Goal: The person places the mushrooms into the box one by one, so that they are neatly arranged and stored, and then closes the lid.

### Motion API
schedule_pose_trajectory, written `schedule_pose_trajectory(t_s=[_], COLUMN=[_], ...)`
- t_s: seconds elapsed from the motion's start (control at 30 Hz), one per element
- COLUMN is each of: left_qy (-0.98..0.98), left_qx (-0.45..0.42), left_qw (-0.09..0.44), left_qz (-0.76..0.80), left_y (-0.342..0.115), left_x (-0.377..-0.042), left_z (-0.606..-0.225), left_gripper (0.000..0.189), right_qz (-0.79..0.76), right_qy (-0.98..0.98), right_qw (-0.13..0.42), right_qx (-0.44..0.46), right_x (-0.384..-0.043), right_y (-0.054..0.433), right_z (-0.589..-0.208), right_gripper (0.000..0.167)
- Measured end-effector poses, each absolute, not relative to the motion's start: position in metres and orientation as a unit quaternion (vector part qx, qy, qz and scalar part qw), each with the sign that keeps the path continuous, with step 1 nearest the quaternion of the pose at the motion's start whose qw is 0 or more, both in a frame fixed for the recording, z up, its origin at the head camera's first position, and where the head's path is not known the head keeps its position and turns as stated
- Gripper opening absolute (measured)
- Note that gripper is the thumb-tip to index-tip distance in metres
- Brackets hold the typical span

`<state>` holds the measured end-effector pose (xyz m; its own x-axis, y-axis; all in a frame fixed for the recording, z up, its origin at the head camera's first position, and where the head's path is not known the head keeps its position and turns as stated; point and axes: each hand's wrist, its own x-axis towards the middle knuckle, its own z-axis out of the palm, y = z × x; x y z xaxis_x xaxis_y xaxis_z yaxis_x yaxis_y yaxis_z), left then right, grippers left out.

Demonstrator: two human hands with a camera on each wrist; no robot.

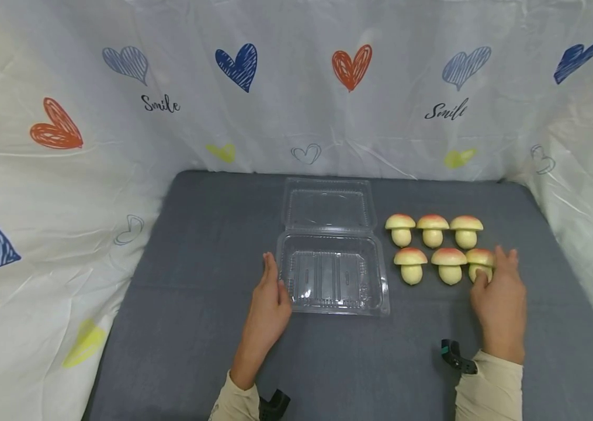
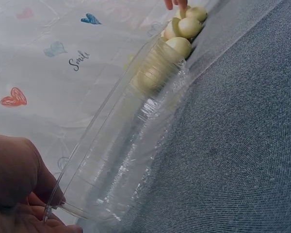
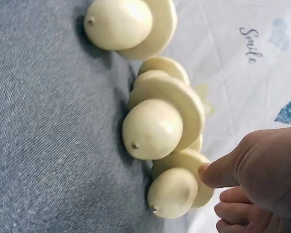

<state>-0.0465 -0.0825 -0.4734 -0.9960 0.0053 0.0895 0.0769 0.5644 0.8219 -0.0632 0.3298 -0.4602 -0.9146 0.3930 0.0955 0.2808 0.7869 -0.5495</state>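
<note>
A clear plastic clamshell box (image 1: pixel 304 304) lies with its lid (image 1: pixel 328 204) folded back at the table's middle. My left hand (image 1: pixel 267 307) pinches its left rim, thumb and fingers on either side in the left wrist view. Right of the box, toy mushrooms with yellow stems and reddish cap tops lie in two rows of three. At the near row's right end, my right hand (image 1: pixel 501 298) holds the last toy mushroom (image 3: pixel 172 194). Its thumb (image 3: pixel 213 172) touches the cap; the fingers are partly hidden. Beside that one lies another toy mushroom (image 1: pixel 450 266).
A grey cloth (image 1: pixel 207 327) covers the table. White curtain (image 1: pixel 285 111) with printed hearts and words hangs behind and at both sides. A black strap device (image 1: pixel 456 356) sits at the right wrist, another (image 1: pixel 275 404) at the left.
</note>
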Motion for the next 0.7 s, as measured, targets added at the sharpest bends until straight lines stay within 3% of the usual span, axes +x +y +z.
schedule_pose_trajectory(t_s=[0.7], left_qy=[-0.879], left_qx=[-0.023], left_qw=[0.027], left_qz=[-0.475], left_y=[-0.084], left_x=[-0.046], left_z=[-0.473], left_gripper=[0.065], right_qz=[0.303], right_qy=[-0.915], right_qw=[0.108], right_qx=[-0.245], right_x=[-0.064], right_y=[0.344], right_z=[-0.476], right_gripper=[0.082])
